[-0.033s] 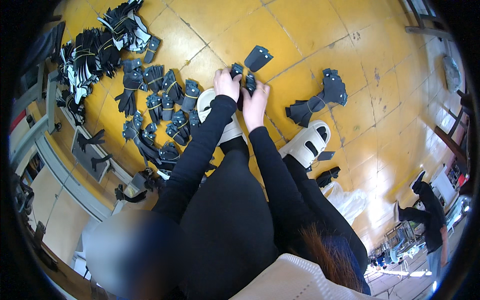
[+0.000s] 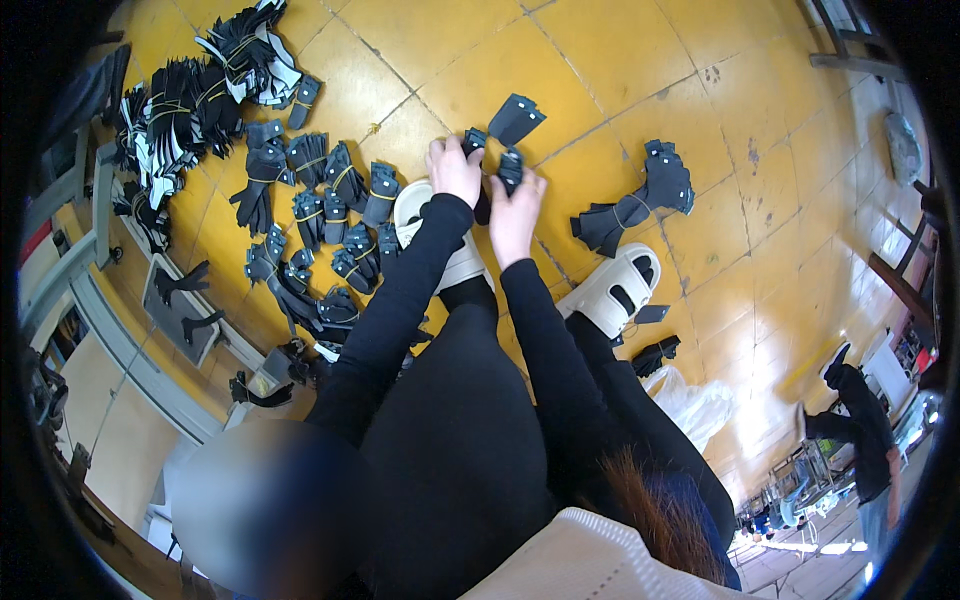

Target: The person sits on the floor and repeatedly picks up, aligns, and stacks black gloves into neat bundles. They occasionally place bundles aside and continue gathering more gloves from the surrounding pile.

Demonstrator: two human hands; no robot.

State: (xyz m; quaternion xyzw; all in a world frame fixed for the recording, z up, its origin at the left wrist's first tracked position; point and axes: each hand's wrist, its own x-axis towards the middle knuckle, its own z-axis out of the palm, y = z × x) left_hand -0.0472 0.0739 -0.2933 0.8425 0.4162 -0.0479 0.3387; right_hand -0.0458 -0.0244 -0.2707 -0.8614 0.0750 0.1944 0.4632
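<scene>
My left hand (image 2: 456,172) is closed around a small stack of dark grey fabric pieces (image 2: 473,140), its far end showing past the fingers. Beside it, my right hand (image 2: 516,215) pinches another dark piece or small stack (image 2: 511,168) with pale marks at its top. More dark fabric shows in the gap between the hands, partly hidden. Just beyond the right hand, a flat dark grey stack with a rounded end (image 2: 516,120) lies on the yellow tiled floor. Bundles of similar pieces (image 2: 345,177), tied with yellow bands, lie left of my hands.
A larger banded black-and-white pile (image 2: 180,110) lies far left. Right of my hands rests a tied dark bundle (image 2: 632,200). My feet wear cream slides (image 2: 612,290). A clear plastic bag (image 2: 690,405) lies near my right leg. Another person (image 2: 860,425) stands at the right.
My right hand and its dark piece have shifted slightly right, away from the left hand, which has barely moved. The other person at the right has shifted a little.
</scene>
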